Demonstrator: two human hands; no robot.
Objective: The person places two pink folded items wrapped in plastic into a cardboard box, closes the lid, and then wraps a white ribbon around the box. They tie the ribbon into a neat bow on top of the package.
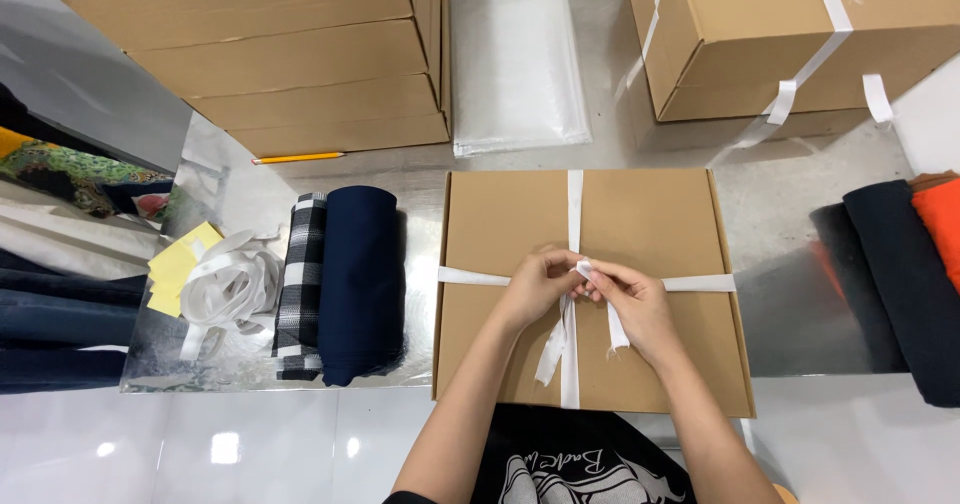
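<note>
Matt card, woven tape, shiny metal

We see a matt brown cardboard box bound with white woven cloth ribbon, on a glossy, reflective metal tabletop; soft navy fabric lies near its left edge.

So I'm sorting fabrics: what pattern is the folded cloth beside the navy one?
Black-and-white check, clearest in the head view.

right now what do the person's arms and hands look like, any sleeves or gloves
Both arms are bare from elbow to wrist, with no sleeves in view. The left hand and right hand are bare too: no gloves, and no rings, watch or bracelets that I can make out. Below the arms shows a black top with a white print.
</note>
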